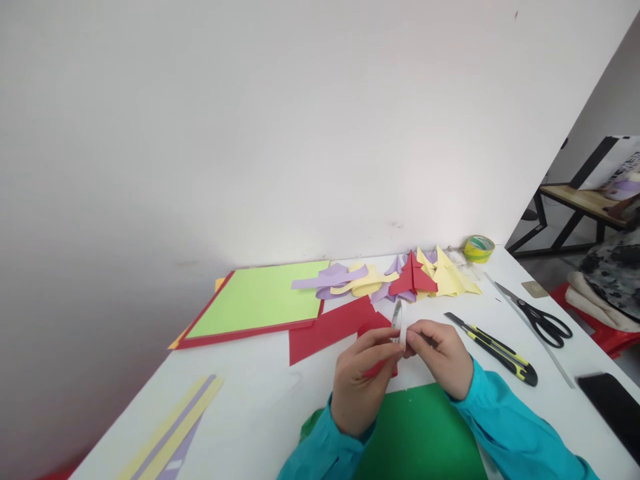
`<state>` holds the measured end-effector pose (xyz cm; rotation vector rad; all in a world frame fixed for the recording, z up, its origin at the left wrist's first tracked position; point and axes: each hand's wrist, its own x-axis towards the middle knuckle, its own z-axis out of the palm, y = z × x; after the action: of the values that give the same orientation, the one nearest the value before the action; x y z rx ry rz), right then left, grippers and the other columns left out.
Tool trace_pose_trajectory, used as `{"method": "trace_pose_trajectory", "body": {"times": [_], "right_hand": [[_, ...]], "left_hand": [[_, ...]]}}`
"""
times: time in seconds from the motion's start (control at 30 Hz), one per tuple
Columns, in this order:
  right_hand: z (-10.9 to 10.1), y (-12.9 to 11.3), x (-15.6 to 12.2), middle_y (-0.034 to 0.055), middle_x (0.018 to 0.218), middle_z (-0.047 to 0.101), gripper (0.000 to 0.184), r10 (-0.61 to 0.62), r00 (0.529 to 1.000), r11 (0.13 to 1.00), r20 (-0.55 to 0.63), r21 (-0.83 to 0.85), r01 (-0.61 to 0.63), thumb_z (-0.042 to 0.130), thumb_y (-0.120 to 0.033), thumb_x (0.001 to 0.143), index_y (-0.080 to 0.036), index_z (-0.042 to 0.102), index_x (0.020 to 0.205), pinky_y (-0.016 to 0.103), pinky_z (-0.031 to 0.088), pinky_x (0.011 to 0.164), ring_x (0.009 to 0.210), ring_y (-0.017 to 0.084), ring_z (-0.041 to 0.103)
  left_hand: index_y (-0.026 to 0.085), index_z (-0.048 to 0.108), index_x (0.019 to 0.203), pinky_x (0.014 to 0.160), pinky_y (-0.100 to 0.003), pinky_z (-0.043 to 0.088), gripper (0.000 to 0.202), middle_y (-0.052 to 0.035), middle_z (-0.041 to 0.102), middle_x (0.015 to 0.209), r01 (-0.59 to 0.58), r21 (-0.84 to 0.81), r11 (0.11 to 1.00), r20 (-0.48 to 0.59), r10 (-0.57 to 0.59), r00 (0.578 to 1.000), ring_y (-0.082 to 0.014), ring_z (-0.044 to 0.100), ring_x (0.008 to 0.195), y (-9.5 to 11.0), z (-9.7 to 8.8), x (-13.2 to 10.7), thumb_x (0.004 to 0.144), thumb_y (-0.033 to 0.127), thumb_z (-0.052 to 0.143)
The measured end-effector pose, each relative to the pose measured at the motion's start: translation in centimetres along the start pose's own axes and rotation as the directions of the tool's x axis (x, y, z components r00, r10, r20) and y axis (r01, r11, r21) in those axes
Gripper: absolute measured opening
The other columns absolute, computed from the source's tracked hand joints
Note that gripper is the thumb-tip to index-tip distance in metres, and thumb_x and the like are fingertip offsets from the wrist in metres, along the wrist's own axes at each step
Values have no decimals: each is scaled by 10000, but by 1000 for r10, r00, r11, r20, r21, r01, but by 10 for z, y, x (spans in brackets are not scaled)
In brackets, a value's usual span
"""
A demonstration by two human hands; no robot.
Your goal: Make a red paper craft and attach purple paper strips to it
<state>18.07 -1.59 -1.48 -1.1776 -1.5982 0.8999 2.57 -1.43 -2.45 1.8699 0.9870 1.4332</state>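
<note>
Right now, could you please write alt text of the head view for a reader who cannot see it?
The left hand and the right hand, in teal sleeves, pinch a small red paper piece and a narrow white strip above a white table. Black-handled scissors, a yellow-and-black utility knife and a pile of folded coloured paper shapes lie beyond.

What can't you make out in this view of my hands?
Head view.
Small white piece between left hand and right hand: too small to identify.
Red paper: partly hidden by left hand.
Green sheet: cut off at bottom edge.
Black phone: cut off at right edge.
</note>
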Motion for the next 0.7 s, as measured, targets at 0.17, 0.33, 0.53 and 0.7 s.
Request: {"method": "trace_pose_trajectory", "body": {"times": [0.17,0.33,0.53,0.7], "right_hand": [[1,-2,-1,23,619,644,323,4,1000,1000,19,21,-5,455,-368,876,-164,627,694,235,477,592,593,125,602],[-18,12,5,34,684,674,338,-27,999,978,-24,-209,21,403,-361,906,-155,638,778,221,494,622,633,123,631],[-123,84,5,143,993,660,219,207,892,525,-401,-725,-447,452,-157,849,-113,630,969,338,437,843,928,220,605],[-201,131,-27,269,1052,597,247,349,709,167,-613,-704,-690,526,-67,739,-30,628,961,405,411,825,1009,322,560]], "left_hand": [[234,730,766,592,-245,573,137,-67,700,891,-55,33,998,11,54,998,-180,676,727,0,-2,2,752,151,621],[243,727,791,674,-260,568,137,-54,702,904,-76,46,996,36,75,997,-185,673,782,-2,-4,2,741,151,639],[251,719,796,723,-283,563,129,-32,700,912,-90,58,994,24,89,996,-185,665,808,-4,-7,1,741,161,644],[244,722,788,698,-287,570,112,-39,702,903,-96,55,994,-6,97,995,-190,667,790,-1,-10,2,735,176,650]]}}
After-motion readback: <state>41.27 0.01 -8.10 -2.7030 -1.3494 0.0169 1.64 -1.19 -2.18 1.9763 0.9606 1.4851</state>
